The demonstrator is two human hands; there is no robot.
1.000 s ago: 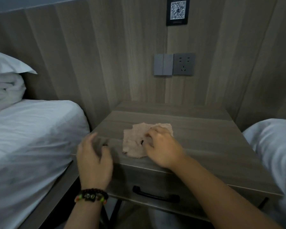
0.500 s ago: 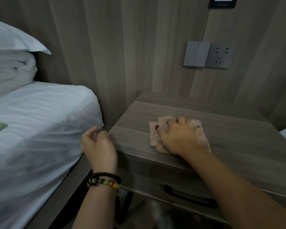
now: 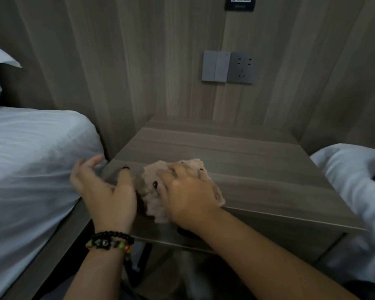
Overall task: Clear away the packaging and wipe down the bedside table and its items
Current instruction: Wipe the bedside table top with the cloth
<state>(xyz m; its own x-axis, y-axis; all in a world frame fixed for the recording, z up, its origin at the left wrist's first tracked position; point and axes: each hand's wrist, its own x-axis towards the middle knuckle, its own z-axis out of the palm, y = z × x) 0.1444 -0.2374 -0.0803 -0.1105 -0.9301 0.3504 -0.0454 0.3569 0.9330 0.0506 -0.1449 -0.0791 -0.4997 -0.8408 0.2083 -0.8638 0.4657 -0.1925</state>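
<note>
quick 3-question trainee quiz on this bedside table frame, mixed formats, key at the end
1. Multiple choice: what lies under the right hand? A) a sponge B) a pinkish cloth C) a paper towel roll
2. True or false: the left hand grips the cloth.
3. Fill in: the cloth sits near the ____ edge of the bedside table, partly overhanging it.

Key
1. B
2. False: its fingers are spread and it holds nothing, beside the cloth at the table's left front corner.
3. front
</note>
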